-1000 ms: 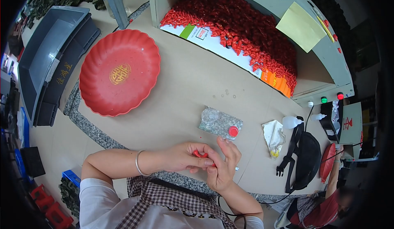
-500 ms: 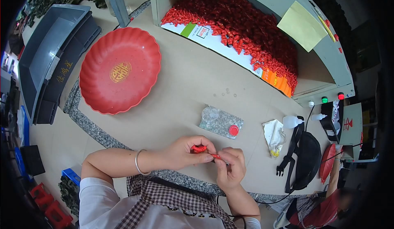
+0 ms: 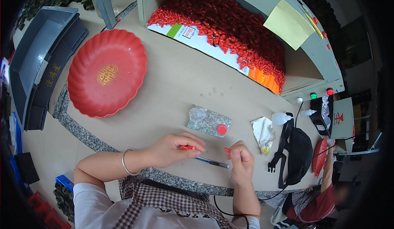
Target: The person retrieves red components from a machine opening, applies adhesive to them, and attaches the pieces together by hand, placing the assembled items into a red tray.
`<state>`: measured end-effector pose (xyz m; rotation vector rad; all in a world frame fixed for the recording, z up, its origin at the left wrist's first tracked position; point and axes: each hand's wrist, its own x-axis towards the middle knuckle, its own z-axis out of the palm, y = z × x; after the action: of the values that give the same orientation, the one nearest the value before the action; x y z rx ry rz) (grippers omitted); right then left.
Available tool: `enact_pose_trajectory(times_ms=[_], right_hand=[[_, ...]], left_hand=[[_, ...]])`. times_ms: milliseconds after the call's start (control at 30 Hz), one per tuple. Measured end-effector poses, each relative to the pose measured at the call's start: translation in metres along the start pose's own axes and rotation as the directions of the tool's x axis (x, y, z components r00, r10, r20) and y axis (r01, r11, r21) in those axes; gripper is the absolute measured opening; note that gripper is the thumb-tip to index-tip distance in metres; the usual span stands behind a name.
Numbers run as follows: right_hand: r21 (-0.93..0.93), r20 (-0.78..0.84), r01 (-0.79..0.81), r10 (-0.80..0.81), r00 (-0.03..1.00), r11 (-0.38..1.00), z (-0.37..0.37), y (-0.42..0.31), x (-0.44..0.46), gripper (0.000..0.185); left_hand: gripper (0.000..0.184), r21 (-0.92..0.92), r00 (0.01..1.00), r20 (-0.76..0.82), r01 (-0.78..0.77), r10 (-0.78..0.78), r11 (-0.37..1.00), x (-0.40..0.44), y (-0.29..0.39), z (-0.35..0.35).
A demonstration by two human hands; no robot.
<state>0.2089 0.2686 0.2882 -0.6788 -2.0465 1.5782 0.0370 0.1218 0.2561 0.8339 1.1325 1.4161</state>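
From my remote feed, the left hand curls around a red piece and the right hand, apart, pinches a red bit by the desk's near edge (slim tool between, lying or held, I can't tell): seemingly fine handling, next move wanting a steady pinch.

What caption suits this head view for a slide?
Left hand and right hand, apart, hold small red pieces near a speckled slab on the table.
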Motion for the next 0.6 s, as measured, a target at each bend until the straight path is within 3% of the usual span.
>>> enact_pose_trajectory(times_ms=[67,167,367,467,567,600], right_hand=[[0.001,-0.024,-0.069,0.069,0.997,0.998,-0.013,0.002,0.008,0.026],[-0.074,-0.017,-0.114,0.113,0.993,0.991,-0.021,0.011,0.023,0.032],[-0.244,0.020,-0.020,0.026,0.999,0.970,-0.016,0.028,0.047,0.037],[-0.233,-0.007,-0.016,0.015,1.000,0.972,-0.013,0.033,0.049,0.038],[-0.209,-0.026,-0.067,0.063,0.998,0.976,-0.010,0.036,0.048,0.038],[-0.209,-0.032,-0.071,0.065,0.997,0.975,-0.009,0.037,0.048,0.038]], left_hand=[[0.020,0.143,0.999,0.023,0.032,-0.036,0.989,0.000,0.005,-0.003],[0.020,-0.039,0.927,-0.064,0.368,-0.370,0.929,0.000,0.022,-0.001],[0.021,-0.247,0.972,-0.026,0.219,-0.232,0.944,0.005,0.003,-0.005],[0.022,0.004,0.975,0.004,0.221,-0.221,0.975,0.005,0.011,-0.008],[0.021,-0.142,0.974,-0.020,0.222,-0.227,0.965,0.004,0.010,-0.006],[0.020,-0.112,0.977,-0.017,0.211,-0.214,0.971,0.004,0.010,-0.006]])
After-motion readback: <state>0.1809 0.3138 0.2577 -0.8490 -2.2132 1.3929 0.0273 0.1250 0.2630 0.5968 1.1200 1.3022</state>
